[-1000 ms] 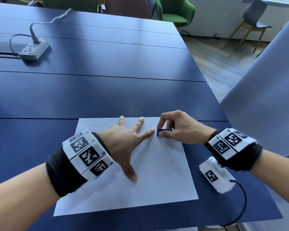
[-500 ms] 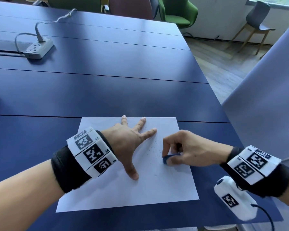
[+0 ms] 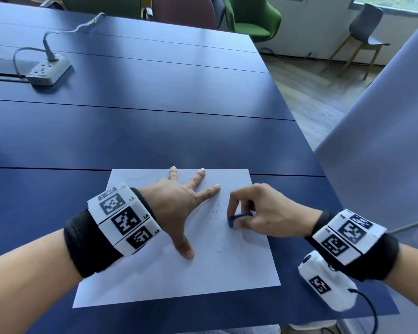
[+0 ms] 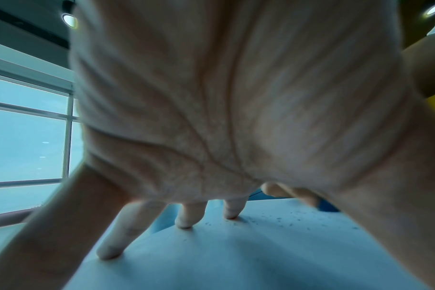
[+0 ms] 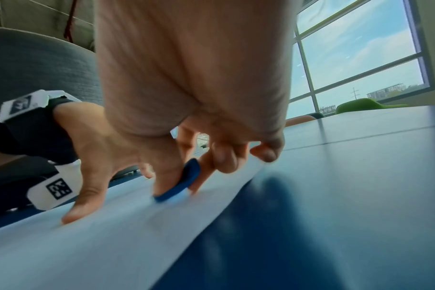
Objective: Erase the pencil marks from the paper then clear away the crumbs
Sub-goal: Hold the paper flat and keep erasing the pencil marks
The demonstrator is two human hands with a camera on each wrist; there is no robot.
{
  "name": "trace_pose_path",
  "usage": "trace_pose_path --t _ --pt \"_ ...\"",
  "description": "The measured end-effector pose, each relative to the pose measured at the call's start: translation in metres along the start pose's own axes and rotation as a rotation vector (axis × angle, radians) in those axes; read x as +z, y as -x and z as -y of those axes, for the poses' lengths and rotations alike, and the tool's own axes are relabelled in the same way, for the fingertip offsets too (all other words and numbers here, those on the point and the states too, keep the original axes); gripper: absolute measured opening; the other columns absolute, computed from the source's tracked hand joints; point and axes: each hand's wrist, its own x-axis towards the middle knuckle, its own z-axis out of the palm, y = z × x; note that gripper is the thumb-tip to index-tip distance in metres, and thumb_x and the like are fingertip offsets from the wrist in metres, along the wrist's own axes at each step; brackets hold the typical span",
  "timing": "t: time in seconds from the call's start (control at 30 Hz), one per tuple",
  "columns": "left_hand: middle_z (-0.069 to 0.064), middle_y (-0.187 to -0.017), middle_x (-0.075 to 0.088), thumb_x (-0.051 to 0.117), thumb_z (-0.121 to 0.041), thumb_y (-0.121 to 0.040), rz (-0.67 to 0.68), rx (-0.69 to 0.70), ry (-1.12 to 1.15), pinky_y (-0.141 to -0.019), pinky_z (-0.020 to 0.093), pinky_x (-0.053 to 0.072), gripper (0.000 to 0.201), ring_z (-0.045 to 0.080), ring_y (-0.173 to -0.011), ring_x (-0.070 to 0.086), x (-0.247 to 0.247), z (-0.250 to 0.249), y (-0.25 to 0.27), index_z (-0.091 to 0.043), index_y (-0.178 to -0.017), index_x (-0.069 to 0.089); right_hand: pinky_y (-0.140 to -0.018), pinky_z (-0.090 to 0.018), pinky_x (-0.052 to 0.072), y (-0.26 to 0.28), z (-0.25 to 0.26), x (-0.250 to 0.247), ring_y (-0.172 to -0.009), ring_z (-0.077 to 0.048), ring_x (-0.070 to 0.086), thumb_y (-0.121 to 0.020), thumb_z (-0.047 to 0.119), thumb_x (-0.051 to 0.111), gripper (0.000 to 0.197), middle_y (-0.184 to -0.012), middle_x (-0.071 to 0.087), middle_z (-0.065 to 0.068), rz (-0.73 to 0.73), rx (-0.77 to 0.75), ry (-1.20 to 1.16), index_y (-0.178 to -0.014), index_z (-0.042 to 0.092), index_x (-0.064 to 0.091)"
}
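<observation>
A white sheet of paper point(image 3: 169, 280) lies on the dark blue table point(image 3: 155, 131) near its front edge. My left hand point(image 3: 179, 203) rests flat on the sheet with fingers spread, and its fingertips point(image 4: 184, 223) press the paper point(image 4: 236, 255). My right hand point(image 3: 258, 210) pinches a blue eraser point(image 3: 239, 218) between thumb and fingers, its edge down on the sheet's right side. The right wrist view shows the eraser point(image 5: 181, 184) touching the paper point(image 5: 112, 235). Dark eraser crumbs point(image 3: 215, 208) are scattered between the two hands, also seen as crumbs point(image 4: 281, 219). Faint pencil marks show near the eraser.
A grey power strip point(image 3: 50, 72) with its cable sits at the table's far left. Green and maroon chairs point(image 3: 251, 18) stand beyond the far edge. A pale panel point(image 3: 384, 141) rises to the right of the table. The table's right edge runs close to my right wrist.
My right hand drew the eraser from the sheet's upper middle down and to the right, then shifted slightly back up. More crumbs lie on the paper. My left hand has stayed in place.
</observation>
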Motion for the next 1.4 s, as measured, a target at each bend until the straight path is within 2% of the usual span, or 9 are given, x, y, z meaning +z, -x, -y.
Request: trace_pose_path --t 0.07,0.17,0.23,0.4,0.53,0.67,1.13,1.27,1.4 --pt "-0.008 -0.156 -0.033 0.082 -0.07 -0.051 -0.001 0.0 0.003 -0.103 0.053 0.041 0.143 0.051 -0.142 -0.013 0.0 0.0 0.0 -0.05 -0.144 -0.025 -0.052 -0.018 0.035 0.003 -0.002 0.004 -0.054 -0.006 0.043 -0.077 0.017 0.072 0.012 -0.059 0.05 0.005 -0.071 -0.003 -0.042 -0.079 0.026 0.064" --pt "-0.009 -0.156 -0.032 0.082 -0.069 -0.051 -0.001 -0.003 0.007 -0.103 0.054 0.041 0.142 0.051 -0.143 -0.013 0.001 0.0 0.001 -0.051 -0.145 -0.023 -0.056 -0.034 0.043 0.021 0.0 0.007 -0.059 -0.017 0.045 -0.076 0.016 0.07 0.011 -0.065 0.053 -0.001 0.161 -0.034 -0.068 -0.079 0.026 0.065" --pt "-0.009 -0.156 -0.033 0.082 -0.068 -0.051 0.001 -0.004 0.005 -0.103 0.054 0.041 0.142 0.051 -0.143 -0.013 0.002 0.0 0.001 -0.051 -0.144 -0.023 -0.055 -0.027 0.043 0.023 0.003 0.004 -0.059 -0.012 0.046 -0.075 0.018 0.07 0.011 -0.068 0.055 0.0 0.23 -0.021 -0.028 -0.08 0.027 0.067" --pt "-0.009 -0.155 -0.034 0.082 -0.07 -0.05 -0.001 0.002 0.004 -0.104 0.055 0.041 0.143 0.051 -0.142 -0.013 0.002 0.0 0.0 -0.051 -0.144 -0.025 -0.053 -0.012 0.035 0.006 0.0 0.002 -0.055 -0.005 0.047 -0.076 0.017 0.071 0.012 -0.059 0.052 0.005 -0.109 0.029 -0.01 -0.078 0.027 0.064" --pt "-0.007 -0.156 -0.033 0.082 -0.07 -0.051 -0.014 0.002 0.003 -0.105 0.054 0.039 0.143 0.052 -0.142 -0.012 0.002 0.0 0.0 -0.05 -0.144 -0.024 -0.053 -0.015 0.039 0.023 0.009 0.01 -0.055 -0.006 0.045 -0.078 0.023 0.072 0.009 -0.063 0.055 0.002 0.065 -0.026 -0.015 -0.081 0.027 0.064" --pt "-0.003 -0.158 -0.03 0.08 -0.071 -0.051 -0.036 0.023 -0.01 -0.103 0.053 0.041 0.138 0.056 -0.141 -0.008 0.002 0.001 -0.001 -0.057 -0.141 -0.023 -0.052 -0.013 0.034 0.016 0.007 0.011 -0.053 -0.005 0.046 -0.079 0.026 0.071 0.008 -0.056 0.051 0.008 -0.074 -0.004 -0.021 -0.081 0.027 0.064" --pt "-0.002 -0.158 -0.029 0.08 -0.072 -0.051 -0.045 0.021 -0.005 -0.104 0.053 0.04 0.136 0.056 -0.141 -0.008 0.002 0.0 0.002 -0.06 -0.14 -0.021 -0.054 -0.014 0.037 0.031 0.013 0.018 -0.056 -0.007 0.045 -0.079 0.032 0.069 0.008 -0.064 0.057 0.004 0.045 -0.035 -0.024 -0.084 0.029 0.063" --pt "-0.003 -0.158 -0.029 0.08 -0.072 -0.051 -0.043 0.025 -0.01 -0.105 0.052 0.039 0.135 0.056 -0.141 -0.008 0.003 0.0 0.001 -0.06 -0.14 -0.022 -0.053 -0.014 0.034 0.015 0.006 0.011 -0.052 -0.005 0.045 -0.078 0.026 0.072 0.006 -0.055 0.05 0.008 -0.106 0.044 -0.087 -0.079 0.026 0.066" --pt "-0.002 -0.158 -0.029 0.08 -0.072 -0.051 -0.04 0.023 -0.003 -0.107 0.053 0.037 0.136 0.056 -0.141 -0.008 0.002 0.0 0.002 -0.06 -0.14 -0.022 -0.052 -0.014 0.036 0.029 0.014 0.019 -0.051 -0.006 0.042 -0.079 0.027 0.07 0.004 -0.059 0.052 0.005 0.037 -0.011 -0.076 -0.08 0.026 0.066"
